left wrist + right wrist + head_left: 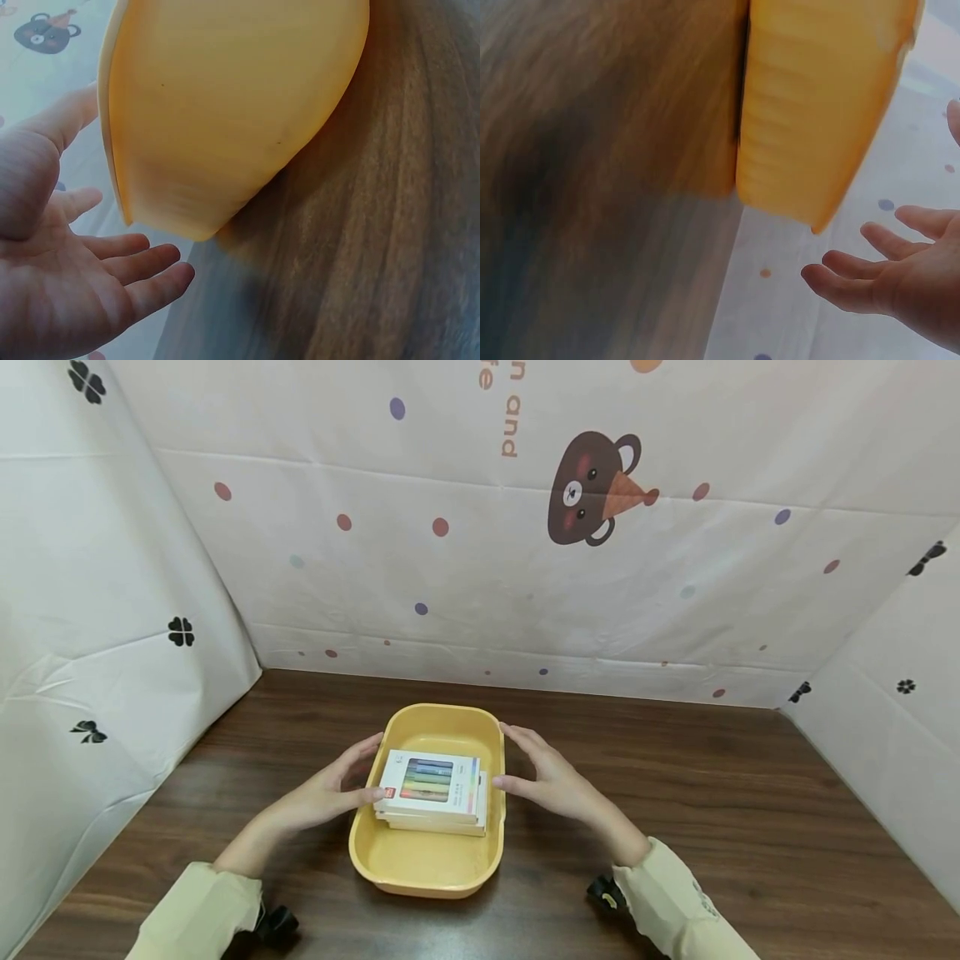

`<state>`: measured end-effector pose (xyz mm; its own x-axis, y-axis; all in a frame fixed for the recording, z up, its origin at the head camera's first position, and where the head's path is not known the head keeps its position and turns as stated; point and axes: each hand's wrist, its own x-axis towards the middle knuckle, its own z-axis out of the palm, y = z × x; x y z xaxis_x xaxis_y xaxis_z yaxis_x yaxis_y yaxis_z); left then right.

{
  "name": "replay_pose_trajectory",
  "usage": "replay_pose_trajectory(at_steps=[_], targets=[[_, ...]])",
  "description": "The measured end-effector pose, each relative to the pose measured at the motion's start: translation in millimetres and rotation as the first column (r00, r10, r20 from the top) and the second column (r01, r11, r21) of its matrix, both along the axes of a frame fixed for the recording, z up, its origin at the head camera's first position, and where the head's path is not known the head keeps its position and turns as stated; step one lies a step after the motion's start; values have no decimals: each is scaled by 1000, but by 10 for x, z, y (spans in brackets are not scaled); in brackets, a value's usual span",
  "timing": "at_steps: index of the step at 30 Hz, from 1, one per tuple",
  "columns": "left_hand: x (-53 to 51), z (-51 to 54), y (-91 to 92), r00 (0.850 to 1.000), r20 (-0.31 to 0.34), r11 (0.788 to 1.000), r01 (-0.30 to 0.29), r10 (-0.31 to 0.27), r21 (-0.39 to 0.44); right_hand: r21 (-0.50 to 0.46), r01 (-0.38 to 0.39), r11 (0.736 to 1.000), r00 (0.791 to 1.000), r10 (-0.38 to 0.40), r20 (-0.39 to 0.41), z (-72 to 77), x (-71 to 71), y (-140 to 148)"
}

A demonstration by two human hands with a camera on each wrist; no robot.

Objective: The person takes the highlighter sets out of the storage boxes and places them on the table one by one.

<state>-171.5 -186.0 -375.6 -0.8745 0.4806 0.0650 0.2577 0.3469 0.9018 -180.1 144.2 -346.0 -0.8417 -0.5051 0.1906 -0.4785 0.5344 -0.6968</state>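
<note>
A yellow bin (427, 860) rests on the wooden table, with a small stack of white boxes (462, 811) inside; the top one has a window showing coloured sticks. The left hand (322, 795) is at the bin's left side, its thumb over the rim near the boxes. On the other side is the right hand (553, 783), thumb at the right rim. In the left wrist view the left hand (82, 277) has spread fingers beside the bin wall (225, 112). The right wrist view shows the right hand (900, 277) with extended fingers, a gap between them and the bin (817, 105).
The dark wooden table (690, 777) extends around the bin. A patterned white cloth (465, 568) hangs behind it and at both sides. Black straps with small devices (277, 927) are at both wrists.
</note>
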Motion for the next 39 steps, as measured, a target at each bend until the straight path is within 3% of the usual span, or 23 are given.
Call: replay_pose_trajectory(at_steps=[12, 39], targets=[[25, 22, 37, 997, 70, 998, -31, 35, -47, 14, -52, 999, 995, 51, 80, -43, 4, -152], [-5, -4, 68, 996, 39, 982, -68, 76, -175, 133, -101, 986, 988, 84, 129, -105, -24, -314]])
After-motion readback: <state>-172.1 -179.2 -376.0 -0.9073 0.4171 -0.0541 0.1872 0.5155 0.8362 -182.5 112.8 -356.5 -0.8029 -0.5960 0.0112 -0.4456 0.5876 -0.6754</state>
